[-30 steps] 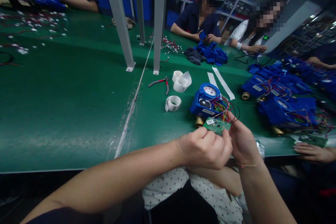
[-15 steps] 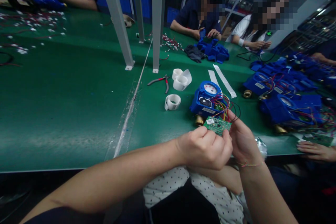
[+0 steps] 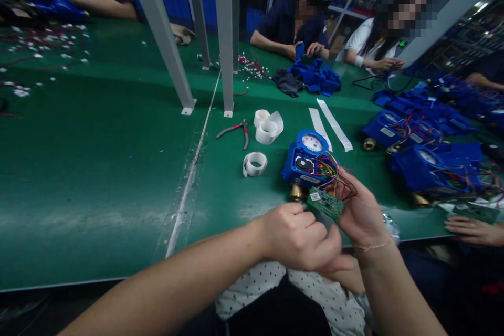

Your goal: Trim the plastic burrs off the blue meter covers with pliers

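A green circuit board (image 3: 326, 203) with a white label tilts in front of the open blue water meter (image 3: 293, 165), joined to it by coloured wires (image 3: 334, 170). My right hand (image 3: 363, 209) closes on the board's right edge, with wires running over its fingers. My left hand (image 3: 301, 236) is curled just below and in front of the board, apart from it. Its fingertips point away from view, so anything inside is hidden. The meter stands on the green table, its round dial (image 3: 312, 142) facing up and a brass fitting (image 3: 296, 192) at its front.
Label rolls (image 3: 255, 164) and red-handled cutters (image 3: 235, 131) lie left of the meter, white strips (image 3: 334, 125) behind it. More blue meters (image 3: 437, 168) crowd the right, near a co-worker's hand (image 3: 474, 228). Grey posts (image 3: 224, 42) rise from the table. Other people sit opposite.
My left hand has drawn down and slightly away from the board. The board tilts more and sits lower, still in my right hand. The view has shifted slightly.
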`<state>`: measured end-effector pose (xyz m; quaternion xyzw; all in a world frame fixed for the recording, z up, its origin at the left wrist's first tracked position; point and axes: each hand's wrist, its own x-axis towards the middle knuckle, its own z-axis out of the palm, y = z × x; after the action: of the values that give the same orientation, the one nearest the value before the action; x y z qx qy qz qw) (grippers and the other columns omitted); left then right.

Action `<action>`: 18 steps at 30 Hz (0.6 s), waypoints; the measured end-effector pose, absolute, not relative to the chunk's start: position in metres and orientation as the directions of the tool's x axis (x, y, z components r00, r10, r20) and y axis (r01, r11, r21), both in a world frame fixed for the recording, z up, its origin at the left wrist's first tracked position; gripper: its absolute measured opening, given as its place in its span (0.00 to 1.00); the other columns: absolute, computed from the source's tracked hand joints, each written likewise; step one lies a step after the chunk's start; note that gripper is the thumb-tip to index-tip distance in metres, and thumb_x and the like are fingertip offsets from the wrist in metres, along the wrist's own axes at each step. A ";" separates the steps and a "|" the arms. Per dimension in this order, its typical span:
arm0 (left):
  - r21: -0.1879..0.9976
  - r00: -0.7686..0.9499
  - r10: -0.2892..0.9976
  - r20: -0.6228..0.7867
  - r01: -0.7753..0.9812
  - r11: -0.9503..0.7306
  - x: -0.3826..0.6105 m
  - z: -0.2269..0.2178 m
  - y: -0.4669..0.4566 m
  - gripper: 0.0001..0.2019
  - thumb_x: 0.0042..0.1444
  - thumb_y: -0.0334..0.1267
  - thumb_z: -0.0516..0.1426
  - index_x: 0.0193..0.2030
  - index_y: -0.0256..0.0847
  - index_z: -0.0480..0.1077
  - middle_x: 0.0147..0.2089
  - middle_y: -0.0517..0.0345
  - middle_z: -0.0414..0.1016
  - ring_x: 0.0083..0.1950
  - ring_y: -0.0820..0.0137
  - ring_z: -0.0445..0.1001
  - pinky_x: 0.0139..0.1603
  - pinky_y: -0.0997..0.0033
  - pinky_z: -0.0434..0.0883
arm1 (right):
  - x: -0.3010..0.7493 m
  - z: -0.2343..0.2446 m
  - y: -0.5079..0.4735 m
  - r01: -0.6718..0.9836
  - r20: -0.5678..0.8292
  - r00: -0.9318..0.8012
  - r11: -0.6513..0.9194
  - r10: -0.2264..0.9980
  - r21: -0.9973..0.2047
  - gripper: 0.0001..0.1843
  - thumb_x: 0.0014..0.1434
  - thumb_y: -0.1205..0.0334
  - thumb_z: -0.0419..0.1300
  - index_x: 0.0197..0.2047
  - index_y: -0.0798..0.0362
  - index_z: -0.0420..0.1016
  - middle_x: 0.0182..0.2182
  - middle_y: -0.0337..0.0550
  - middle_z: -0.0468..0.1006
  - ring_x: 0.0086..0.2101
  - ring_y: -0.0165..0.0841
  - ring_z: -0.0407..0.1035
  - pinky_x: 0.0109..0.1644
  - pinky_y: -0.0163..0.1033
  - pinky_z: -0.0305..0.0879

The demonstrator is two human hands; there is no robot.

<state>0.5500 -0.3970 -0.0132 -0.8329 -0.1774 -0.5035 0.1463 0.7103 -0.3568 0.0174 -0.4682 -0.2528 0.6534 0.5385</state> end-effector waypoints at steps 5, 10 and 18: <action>0.022 0.467 0.225 0.855 0.401 -0.916 0.556 -0.012 -0.402 0.18 0.64 0.49 0.59 0.38 0.33 0.78 0.21 0.63 0.66 0.20 0.71 0.65 0.19 0.65 0.56 | 0.700 0.020 -0.350 -0.419 -0.491 -0.051 -0.465 0.870 -0.780 0.17 0.58 0.54 0.72 0.48 0.54 0.82 0.42 0.44 0.86 0.38 0.36 0.81 0.44 0.38 0.79; 0.133 0.483 0.307 0.820 0.361 -0.923 0.560 -0.018 -0.401 0.10 0.59 0.41 0.62 0.39 0.35 0.77 0.21 0.61 0.69 0.20 0.70 0.66 0.18 0.64 0.58 | 0.722 0.021 -0.364 -0.500 -0.602 0.021 -0.513 0.798 -0.698 0.17 0.57 0.57 0.72 0.47 0.56 0.81 0.38 0.46 0.87 0.34 0.37 0.82 0.41 0.39 0.81; 0.200 0.452 0.369 0.812 0.378 -0.904 0.561 -0.037 -0.394 0.04 0.60 0.33 0.57 0.36 0.40 0.74 0.19 0.64 0.67 0.18 0.70 0.66 0.20 0.63 0.58 | 0.818 0.027 -0.389 -0.581 -0.575 0.293 -0.335 0.764 -0.742 0.19 0.58 0.66 0.70 0.53 0.58 0.79 0.40 0.51 0.86 0.34 0.43 0.83 0.37 0.43 0.83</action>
<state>0.5612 -0.3941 -0.0369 -0.8521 -0.2190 -0.4753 0.0046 0.8185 -0.3891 0.0269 -0.5664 -0.0810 0.5889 0.5708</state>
